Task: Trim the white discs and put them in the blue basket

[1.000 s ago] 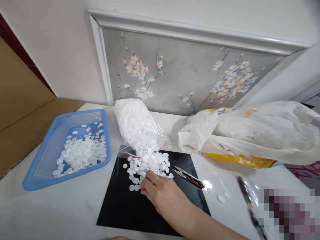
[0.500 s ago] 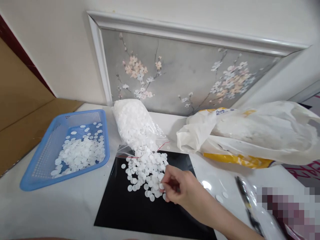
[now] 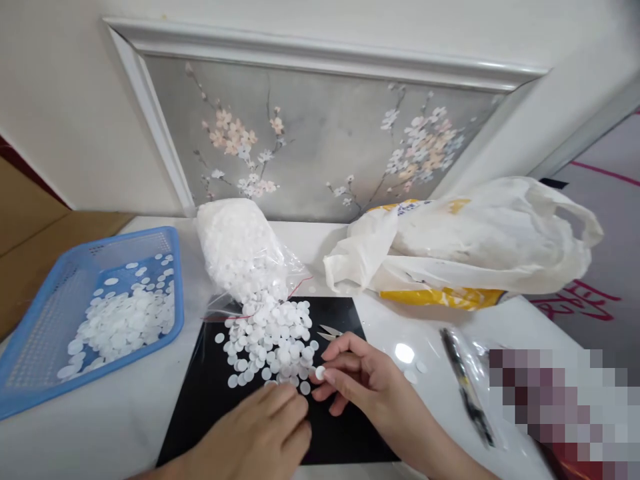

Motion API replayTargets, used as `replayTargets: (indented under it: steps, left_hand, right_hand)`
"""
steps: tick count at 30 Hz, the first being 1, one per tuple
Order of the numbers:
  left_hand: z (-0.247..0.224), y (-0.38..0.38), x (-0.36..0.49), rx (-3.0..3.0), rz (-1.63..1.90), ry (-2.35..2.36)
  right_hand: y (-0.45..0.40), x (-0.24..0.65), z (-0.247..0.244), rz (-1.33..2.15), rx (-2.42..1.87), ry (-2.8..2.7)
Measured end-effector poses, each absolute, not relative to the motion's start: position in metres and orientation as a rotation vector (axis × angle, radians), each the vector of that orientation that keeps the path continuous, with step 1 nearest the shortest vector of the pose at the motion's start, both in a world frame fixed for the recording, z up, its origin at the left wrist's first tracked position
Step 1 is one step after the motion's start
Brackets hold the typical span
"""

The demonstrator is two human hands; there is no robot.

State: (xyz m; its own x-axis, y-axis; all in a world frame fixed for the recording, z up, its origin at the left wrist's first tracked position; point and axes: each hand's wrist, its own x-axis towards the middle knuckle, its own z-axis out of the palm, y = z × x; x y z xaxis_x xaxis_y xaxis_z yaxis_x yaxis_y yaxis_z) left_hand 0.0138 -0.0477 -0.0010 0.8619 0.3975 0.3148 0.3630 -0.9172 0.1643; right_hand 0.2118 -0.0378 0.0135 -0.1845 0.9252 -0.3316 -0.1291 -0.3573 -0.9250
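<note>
My right hand (image 3: 360,380) pinches a small white disc (image 3: 320,373) between thumb and fingertips. Two pointed metal blades, like those of small scissors (image 3: 330,332), show just beyond that hand; their other end is hidden, so I cannot tell if the hand touches them. My left hand (image 3: 265,427) is closed with fingers curled, low at the near side of the pile; whatever it may hold is hidden. A loose pile of white discs (image 3: 273,337) lies on a black mat (image 3: 210,413). The discs spread from the mouth of a clear zip bag (image 3: 240,243) full of them.
At the left stands a blue plastic basket (image 3: 177,293) with many white discs inside. A white and yellow plastic bag (image 3: 475,247) lies at the back right. Black pens in clear wrap (image 3: 465,387) and a few loose discs (image 3: 410,375) are to the right. A framed floral panel (image 3: 320,147) is behind.
My left hand has come into view at the bottom, beside the right. My right hand has drawn back slightly from the pile with a disc, and the blades now show. The view has shifted right.
</note>
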Motion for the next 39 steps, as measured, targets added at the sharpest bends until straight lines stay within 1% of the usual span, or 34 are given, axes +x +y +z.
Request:
replayTargets:
  steps: [2, 4, 6, 9, 13, 15, 17, 19, 20, 29, 35, 37, 39]
  left_hand:
    - [0.009, -0.034, 0.014, 2.938, 0.632, 0.713]
    - [0.018, -0.023, 0.014, 2.887, 0.664, 0.784]
    - [0.029, -0.013, 0.016, 2.759, 0.636, 0.859]
    - [0.044, -0.005, 0.025, 2.38, 0.542, 1.03]
    - [0.051, -0.001, 0.044, 1.933, 0.383, 1.113]
    - [0.05, 0.001, 0.049, 1.64, 0.433, 1.124]
    - [0.048, 0.003, 0.049, 1.354, 0.5, 1.087]
    - [0.047, 0.003, 0.047, 1.168, 0.538, 1.038]
    - [0.047, 0.003, 0.046, 1.114, 0.546, 1.028]
    - [0.051, -0.004, 0.042, 0.837, 0.54, 1.044]
    - [0.05, -0.005, 0.04, 0.768, 0.542, 1.055]
    - [0.05, -0.005, 0.04, 0.765, 0.562, 1.048]
    - [0.051, -0.005, 0.042, 0.774, 0.588, 1.036]
  right_hand:
    - [-0.039, 0.213, 0.014, 1.617, -1.248, -1.049]
    - [-0.039, 0.213, 0.015, 1.556, -1.254, -1.126]
    - [-0.04, 0.213, 0.015, 1.497, -1.277, -1.214]
    - [-0.044, 0.211, 0.015, 1.404, -1.342, -1.343]
    - [-0.048, 0.214, 0.016, 1.246, -1.41, -1.504]
    - [-0.046, 0.221, 0.017, 1.052, -1.493, -1.626]
    - [-0.04, 0.231, 0.017, 0.772, -1.602, -1.8]
    - [-0.032, 0.24, 0.016, 0.546, -1.683, -1.989]
    - [-0.028, 0.244, 0.014, 0.492, -1.71, -2.053]
    - [-0.013, 0.265, -0.008, 0.421, -1.781, -2.047]
    - [-0.01, 0.271, -0.009, 0.29, -1.788, -2.073]
    - [-0.016, 0.266, -0.002, 0.325, -1.757, -2.011]
    - [-0.024, 0.257, 0.008, 0.482, -1.637, -1.878]
